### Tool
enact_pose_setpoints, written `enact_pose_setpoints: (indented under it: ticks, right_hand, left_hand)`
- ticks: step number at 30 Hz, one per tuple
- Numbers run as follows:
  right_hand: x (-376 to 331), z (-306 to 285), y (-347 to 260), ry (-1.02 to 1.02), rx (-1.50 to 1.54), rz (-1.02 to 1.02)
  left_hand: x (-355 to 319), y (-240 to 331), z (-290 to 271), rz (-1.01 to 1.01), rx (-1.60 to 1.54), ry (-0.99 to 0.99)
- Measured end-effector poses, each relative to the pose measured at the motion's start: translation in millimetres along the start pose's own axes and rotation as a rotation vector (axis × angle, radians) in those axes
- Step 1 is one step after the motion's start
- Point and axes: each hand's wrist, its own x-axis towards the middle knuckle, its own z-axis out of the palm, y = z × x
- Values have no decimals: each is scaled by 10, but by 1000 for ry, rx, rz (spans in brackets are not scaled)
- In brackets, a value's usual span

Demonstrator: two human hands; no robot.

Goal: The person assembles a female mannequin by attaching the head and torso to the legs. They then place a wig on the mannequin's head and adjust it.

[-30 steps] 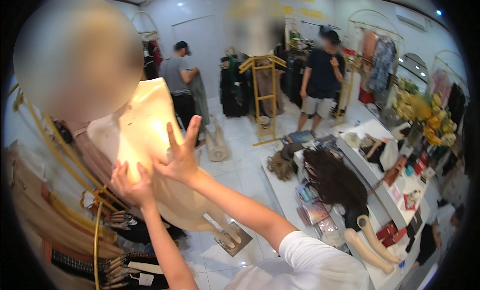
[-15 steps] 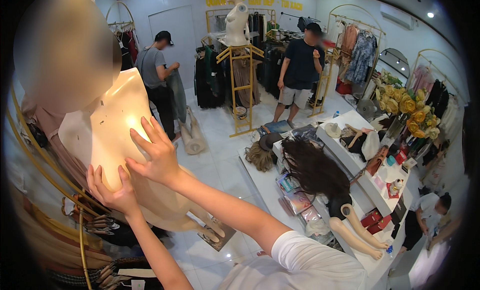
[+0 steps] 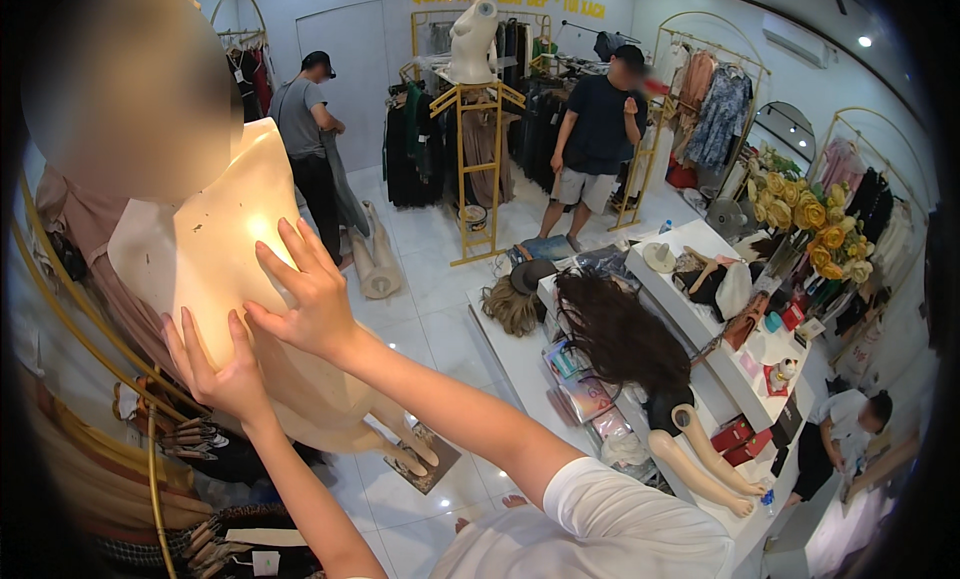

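Observation:
A pale, armless, unclothed mannequin (image 3: pixel 205 244) stands upright at my left, with small dark chips on its upper chest. My right hand (image 3: pixel 312 304) lies on one side of its chest, fingers spread over the glossy surface. Lower down and further left, my left hand (image 3: pixel 222 374) rests against the other side of the chest, its fingers apart as well. Both hands touch the mannequin, and neither is closed round anything. The mannequin's feet stand on a square base plate (image 3: pixel 425 461) on the floor.
Gold clothes racks (image 3: pixel 152 469) curve close by at the left. To the right, a white stepped display (image 3: pixel 515 364) bears a long dark wig (image 3: pixel 620 329), mannequin legs (image 3: pixel 700 469) and boxes. Two people (image 3: pixel 310 119) (image 3: pixel 600 129) stand further back; another person (image 3: pixel 845 429) is at the far right.
My view has shifted slightly. Both hands stay on the mannequin's chest with nearly the same spread. The person at the back left has lowered the grey-blue garment a little.

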Motion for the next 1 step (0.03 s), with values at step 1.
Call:
enact_pose_setpoints:
  ticks: [1]
  right_hand:
    - [1, -9, -3, 0, -1, 0]
  left_hand:
    - [-5, -2, 1, 6, 4, -1]
